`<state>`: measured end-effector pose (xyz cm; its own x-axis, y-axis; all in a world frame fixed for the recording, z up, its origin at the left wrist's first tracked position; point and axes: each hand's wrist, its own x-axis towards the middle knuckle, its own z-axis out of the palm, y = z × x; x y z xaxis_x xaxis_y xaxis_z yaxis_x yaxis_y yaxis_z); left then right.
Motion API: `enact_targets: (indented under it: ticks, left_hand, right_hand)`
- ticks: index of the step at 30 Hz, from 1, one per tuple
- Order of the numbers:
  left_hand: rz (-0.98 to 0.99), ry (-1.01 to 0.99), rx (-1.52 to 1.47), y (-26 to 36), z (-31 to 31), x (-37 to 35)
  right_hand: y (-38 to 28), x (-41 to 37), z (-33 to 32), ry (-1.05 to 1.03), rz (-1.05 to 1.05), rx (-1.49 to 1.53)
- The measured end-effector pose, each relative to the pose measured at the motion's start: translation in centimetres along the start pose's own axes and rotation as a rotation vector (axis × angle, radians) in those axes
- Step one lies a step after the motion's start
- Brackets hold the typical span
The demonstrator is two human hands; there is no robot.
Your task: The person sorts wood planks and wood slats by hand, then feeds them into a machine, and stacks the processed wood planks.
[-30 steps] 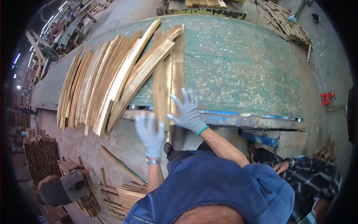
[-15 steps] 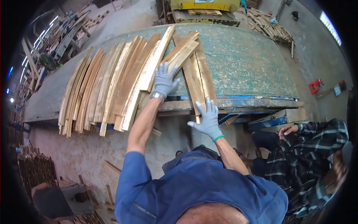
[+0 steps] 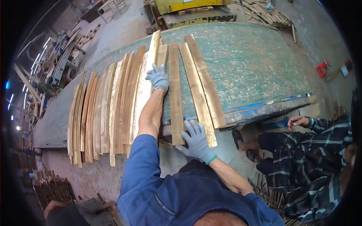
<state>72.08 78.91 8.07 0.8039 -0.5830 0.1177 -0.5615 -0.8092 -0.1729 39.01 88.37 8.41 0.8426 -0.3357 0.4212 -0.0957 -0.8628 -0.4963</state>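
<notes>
My left hand [image 3: 157, 77], in a grey glove, lies open with fingers spread over a pale wooden board [image 3: 154, 49] at the right side of a row of boards [image 3: 113, 109]. A darker single board [image 3: 175, 86] stands apart just right of it. My right hand [image 3: 196, 140], gloved with a green cuff, is open at the near ends of the boards, between the single board and a lighter board [image 3: 196, 90]. Whether its fingertips touch either is hard to tell. Another brown board [image 3: 205, 79] lies alongside the lighter one, their far ends close together.
The boards rest on a worn green table [image 3: 256, 67], several overhanging its near edge. At right sits a person in a plaid shirt [image 3: 305, 150]. Another person [image 3: 79, 213] is at lower left. A yellow machine [image 3: 188, 5] and a wood pile [image 3: 266, 13] stand beyond the table.
The boards that lay crossed at the right of the row are now uncrossed, side by side. My left hand has moved onto the pale board; my right hand is nearer my body. The view has shifted.
</notes>
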Motion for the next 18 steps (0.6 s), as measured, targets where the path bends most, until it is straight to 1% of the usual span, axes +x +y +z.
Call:
enact_targets:
  ticks: [1,2,4,5,6,8,11,14,17,18]
  left_hand:
    - [-0.004,0.006,0.067,0.5,0.4,0.8]
    - [0.040,-0.068,-0.039,0.0,0.4,2.1]
    - [0.125,-0.225,-0.252,-2.3,-2.9,2.3]
    - [0.168,-0.282,-0.682,-5.9,-2.2,2.9]
    - [0.165,-0.273,-0.896,-8.9,0.0,3.4]
    - [0.086,-0.119,-0.173,-12.3,-2.6,-1.2]
    - [-0.009,-0.156,-0.219,-18.4,-0.4,-4.5]
    - [-0.076,-0.176,-0.235,-19.7,0.1,-3.5]
    - [-0.011,-0.138,-0.215,-20.5,0.0,-4.2]
    - [0.018,-0.120,-0.194,-21.0,0.0,-4.1]
  right_hand:
    - [0.3,1.5,1.1,0.033,0.009,-0.009]
    - [0.4,3.2,1.9,0.011,0.025,-0.044]
    - [0.0,6.6,3.3,-0.045,0.062,-0.108]
    - [-0.3,8.0,3.7,-0.117,0.084,-0.069]
    - [0.8,9.0,4.8,-0.145,0.132,-0.163]
    - [4.2,10.2,6.9,-0.208,0.222,-0.353]
    - [6.9,11.8,5.5,-0.192,0.275,-0.414]
    - [8.2,12.8,6.0,-0.172,0.300,-0.521]
    - [9.0,13.8,5.2,-0.144,0.382,-0.698]
    - [11.0,13.4,5.5,-0.115,0.405,-0.764]
